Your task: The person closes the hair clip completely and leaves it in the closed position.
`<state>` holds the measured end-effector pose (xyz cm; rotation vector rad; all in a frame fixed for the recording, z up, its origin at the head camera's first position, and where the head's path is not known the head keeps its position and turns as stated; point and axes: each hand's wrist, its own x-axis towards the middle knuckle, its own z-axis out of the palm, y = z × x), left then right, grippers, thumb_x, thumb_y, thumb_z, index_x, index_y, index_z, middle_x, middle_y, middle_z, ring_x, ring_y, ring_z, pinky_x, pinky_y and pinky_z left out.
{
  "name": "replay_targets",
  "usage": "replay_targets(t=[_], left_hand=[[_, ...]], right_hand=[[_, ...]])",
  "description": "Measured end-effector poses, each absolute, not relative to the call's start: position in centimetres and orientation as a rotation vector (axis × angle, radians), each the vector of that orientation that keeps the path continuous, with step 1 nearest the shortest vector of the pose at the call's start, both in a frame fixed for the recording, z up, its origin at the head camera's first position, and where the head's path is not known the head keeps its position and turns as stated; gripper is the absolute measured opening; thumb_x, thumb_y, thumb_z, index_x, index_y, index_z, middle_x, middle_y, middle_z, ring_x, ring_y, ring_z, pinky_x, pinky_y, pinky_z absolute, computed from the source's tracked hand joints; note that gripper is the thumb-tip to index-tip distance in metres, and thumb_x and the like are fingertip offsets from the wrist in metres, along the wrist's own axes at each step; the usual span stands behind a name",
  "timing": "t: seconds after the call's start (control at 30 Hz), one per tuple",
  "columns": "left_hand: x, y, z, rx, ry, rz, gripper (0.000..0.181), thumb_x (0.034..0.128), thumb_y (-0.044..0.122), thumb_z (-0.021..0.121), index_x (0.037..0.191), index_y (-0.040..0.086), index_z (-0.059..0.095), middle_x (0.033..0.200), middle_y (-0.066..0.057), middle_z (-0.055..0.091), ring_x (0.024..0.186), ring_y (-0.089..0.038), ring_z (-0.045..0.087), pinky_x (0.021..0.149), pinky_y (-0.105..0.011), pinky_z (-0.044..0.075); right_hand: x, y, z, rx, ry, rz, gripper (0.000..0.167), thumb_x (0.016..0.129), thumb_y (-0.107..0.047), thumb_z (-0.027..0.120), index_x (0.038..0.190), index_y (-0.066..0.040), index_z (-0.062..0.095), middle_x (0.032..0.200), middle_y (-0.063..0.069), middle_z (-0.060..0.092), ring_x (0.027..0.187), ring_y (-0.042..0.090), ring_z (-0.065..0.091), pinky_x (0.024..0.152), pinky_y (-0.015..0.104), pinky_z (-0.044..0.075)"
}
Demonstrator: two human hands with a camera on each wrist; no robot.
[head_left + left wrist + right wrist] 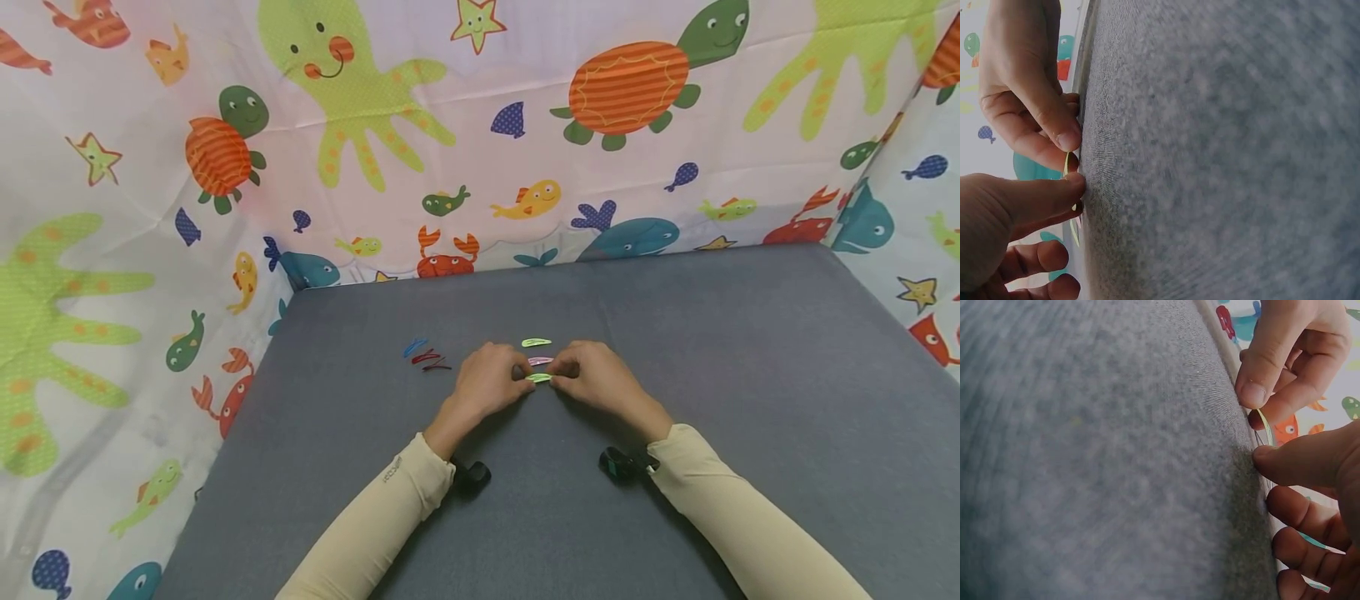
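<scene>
A yellow-green snap hair clip [539, 377] lies low over the grey tabletop between my two hands. My left hand [491, 379] pinches its left end between thumb and forefinger. At the other end, my right hand [600, 379] does the same. Both wrist views show the clip [1067, 164] [1265, 425] edge-on between the fingertips, close to the cloth. Just behind it lies a pink hair clip [539, 362], and farther back another green hair clip [536, 342], forming a column. The fingers partly cover the ends of the held clip.
Left of my left hand, a blue hair clip [415, 347], a red hair clip [423, 357] and a dark red hair clip [437, 367] lie close together. A grey cloth [540, 533] covers the table. A sea-animal printed curtain [510, 158] rises behind and at both sides.
</scene>
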<state>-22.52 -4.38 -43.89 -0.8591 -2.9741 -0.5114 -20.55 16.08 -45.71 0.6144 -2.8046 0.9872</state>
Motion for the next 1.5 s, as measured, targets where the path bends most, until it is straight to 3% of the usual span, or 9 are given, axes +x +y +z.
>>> replay_targets(t=[0.7, 1.07, 1.5], left_hand=[[-22.5, -4.6, -43.9, -0.82, -3.01, -0.608, 0.013, 0.0862, 0.029, 0.082, 0.096, 0.021, 0.082, 0.09, 0.005, 0.075, 0.069, -0.01, 0.055, 0.057, -0.026, 0.04], [-21.9, -5.8, -43.9, -0.793, -3.013, -0.758, 0.015, 0.0882, 0.029, 0.08, 0.1, 0.02, 0.082, 0.072, 0.007, 0.065, 0.062, -0.007, 0.051, 0.051, -0.024, 0.037], [-21.2, -9.6, -43.1, -0.619, -2.992, -0.751, 0.016, 0.0913, 0.03, 0.076, 0.103, 0.02, 0.082, 0.078, 0.006, 0.069, 0.069, -0.009, 0.055, 0.056, -0.027, 0.041]], right_hand=[[-20.6, 15.8, -45.8, 0.579, -2.804, 1.021, 0.01, 0.083, -0.01, 0.082, 0.092, -0.01, 0.081, 0.085, 0.001, 0.072, 0.075, 0.012, 0.064, 0.069, 0.033, 0.05], [-20.5, 15.8, -46.0, 0.591, -2.797, 1.065, 0.012, 0.084, -0.011, 0.083, 0.095, -0.011, 0.08, 0.088, 0.001, 0.073, 0.078, 0.012, 0.066, 0.071, 0.033, 0.051], [-20.4, 16.1, -46.0, 0.574, -2.795, 1.076, 0.012, 0.085, -0.015, 0.083, 0.096, -0.013, 0.08, 0.086, -0.001, 0.071, 0.073, 0.01, 0.058, 0.067, 0.029, 0.046]])
